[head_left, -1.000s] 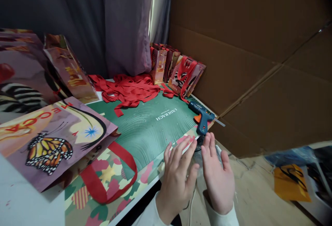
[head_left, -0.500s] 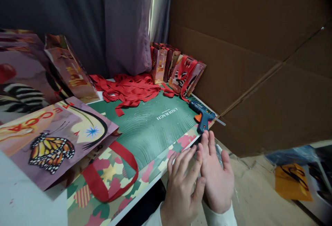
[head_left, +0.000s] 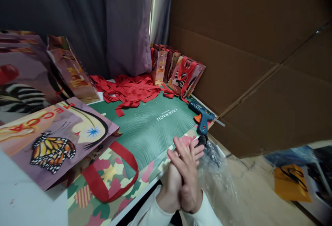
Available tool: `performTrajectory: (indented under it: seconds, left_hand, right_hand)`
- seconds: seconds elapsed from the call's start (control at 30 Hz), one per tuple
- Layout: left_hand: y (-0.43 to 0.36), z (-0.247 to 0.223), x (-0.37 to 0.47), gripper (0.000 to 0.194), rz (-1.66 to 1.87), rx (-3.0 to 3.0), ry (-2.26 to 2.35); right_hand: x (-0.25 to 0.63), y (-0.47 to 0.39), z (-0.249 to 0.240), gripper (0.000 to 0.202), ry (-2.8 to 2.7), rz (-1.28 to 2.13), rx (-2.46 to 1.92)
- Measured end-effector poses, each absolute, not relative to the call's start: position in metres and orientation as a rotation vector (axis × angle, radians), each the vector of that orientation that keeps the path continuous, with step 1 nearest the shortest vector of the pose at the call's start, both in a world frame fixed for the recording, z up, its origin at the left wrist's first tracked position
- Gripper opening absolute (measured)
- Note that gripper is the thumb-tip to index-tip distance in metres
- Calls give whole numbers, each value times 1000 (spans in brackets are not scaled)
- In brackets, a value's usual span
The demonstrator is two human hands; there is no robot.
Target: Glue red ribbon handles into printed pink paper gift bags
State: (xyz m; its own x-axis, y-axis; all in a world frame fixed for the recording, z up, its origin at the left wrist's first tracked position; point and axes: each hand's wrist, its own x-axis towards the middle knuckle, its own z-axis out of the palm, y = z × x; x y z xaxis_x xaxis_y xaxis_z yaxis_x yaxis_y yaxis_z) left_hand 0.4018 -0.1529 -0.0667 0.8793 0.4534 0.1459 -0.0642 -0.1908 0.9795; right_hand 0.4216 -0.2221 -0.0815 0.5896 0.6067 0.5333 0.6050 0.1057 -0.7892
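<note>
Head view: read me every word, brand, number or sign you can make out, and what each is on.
"MECCA": red letters, upside down, on the lying bag.
"LÄDERACH": white letters, upside down, on the green sheet; the tiny line beside it is too small to read.
Too small or blurred: print on the left standing bag and the back standing bag.

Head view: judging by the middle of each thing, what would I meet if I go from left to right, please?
Butterfly bag → pile of red ribbon → the person's two hands, pressed together → glue gun → orange object.
</note>
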Motion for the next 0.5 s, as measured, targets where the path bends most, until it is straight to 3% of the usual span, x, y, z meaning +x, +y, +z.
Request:
performTrajectory:
  seconds: [0.13,0.3,0.4,0.5]
  left_hand:
    - [-117,-38,380,79,388,1646,208]
    - [-75,-14,337,79,412,1594,141]
    - [-81,-24,331,63,548,1861,64]
    - [-97,-48,336,57,575,2379,-57]
  right_hand:
    - [437,-229,-90,61,-1377,-223,-1886]
    - [460,-232,-92,64,-1182,-284,-2111]
    - [453,-226,-90,53,-1046,17,-1951]
    - [433,-218,-78,51,-762,569,-1464]
